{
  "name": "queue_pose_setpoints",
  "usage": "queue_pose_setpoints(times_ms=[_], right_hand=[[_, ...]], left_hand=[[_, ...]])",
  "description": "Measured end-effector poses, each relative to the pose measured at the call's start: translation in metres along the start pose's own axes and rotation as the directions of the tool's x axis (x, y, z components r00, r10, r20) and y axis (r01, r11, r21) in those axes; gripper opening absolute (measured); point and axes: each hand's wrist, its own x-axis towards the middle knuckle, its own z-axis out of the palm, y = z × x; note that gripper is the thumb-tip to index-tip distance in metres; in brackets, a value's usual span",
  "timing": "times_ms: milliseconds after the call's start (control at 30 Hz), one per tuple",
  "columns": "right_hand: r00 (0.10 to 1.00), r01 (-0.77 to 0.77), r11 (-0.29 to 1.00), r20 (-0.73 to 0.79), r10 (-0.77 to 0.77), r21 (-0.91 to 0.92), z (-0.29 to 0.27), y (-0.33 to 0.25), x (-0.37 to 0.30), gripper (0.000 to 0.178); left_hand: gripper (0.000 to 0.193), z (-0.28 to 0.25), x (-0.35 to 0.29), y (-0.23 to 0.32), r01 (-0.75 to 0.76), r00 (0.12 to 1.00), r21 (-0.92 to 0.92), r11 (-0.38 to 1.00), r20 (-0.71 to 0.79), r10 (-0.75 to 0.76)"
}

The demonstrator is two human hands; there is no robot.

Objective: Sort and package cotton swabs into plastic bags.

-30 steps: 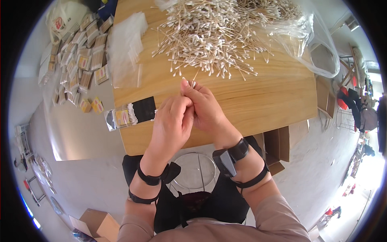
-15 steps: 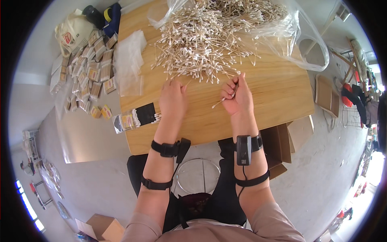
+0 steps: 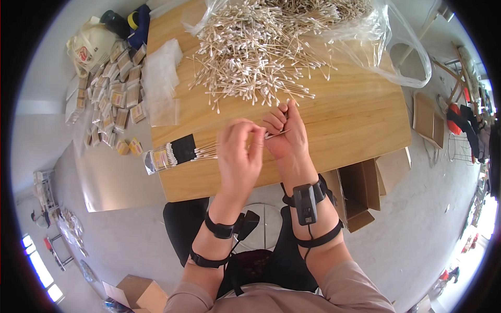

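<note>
My right hand (image 3: 288, 133) is closed with its fingers curled in, thin cotton swabs (image 3: 278, 134) showing at the palm; how many is hidden. My left hand (image 3: 241, 151) is beside it, thumb and forefinger pinched at a white swab tip next to the right fingers. Just beyond both hands lies a big loose heap of cotton swabs (image 3: 255, 57) with wooden sticks. Left of my left hand, a row of swabs (image 3: 207, 152) lies by a black rectangular piece (image 3: 183, 148) and a small clear packet of swabs (image 3: 163, 157).
Clear flat bags (image 3: 160, 78) lie along the wooden table's (image 3: 355, 120) left side. Many filled swab packs (image 3: 117, 91) are heaped further left, near a cloth bag (image 3: 91, 46). A clear plastic bag (image 3: 376, 49) lies at the far right; open cardboard boxes (image 3: 357, 193) stand below the table's right side.
My left hand has moved from the heap's near edge toward my right hand, its fingers meeting a swab there. My right hand has shifted slightly left and turned.
</note>
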Motion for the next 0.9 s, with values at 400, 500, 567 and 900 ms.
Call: queue_pose_setpoints(times_ms=[400, 500, 567, 900], right_hand=[[0.995, 0.099, 0.958, 0.016, -0.098, -0.271, 0.011, 0.016, -0.003, 0.030], [0.987, 0.153, 0.939, 0.006, -0.159, -0.308, 0.019, 0.021, -0.005, 0.033], [0.994, 0.092, 0.971, 0.073, -0.078, -0.223, 0.020, 0.020, -0.005, 0.035], [0.987, 0.133, 0.972, 0.118, -0.111, -0.192, 0.017, 0.024, -0.005, 0.039]], left_hand=[[0.058, 0.034, -0.008, -0.001, 0.258, 0.795, -0.965, -0.046, 0.239, -0.558], [0.059, 0.032, -0.004, 0.008, 0.208, 0.794, -0.977, -0.042, 0.194, -0.576], [0.061, 0.032, -0.002, 0.014, 0.167, 0.804, -0.986, 0.007, 0.132, -0.579], [0.061, 0.033, 0.002, 0.012, 0.121, 0.853, -0.990, 0.067, 0.069, -0.517]])
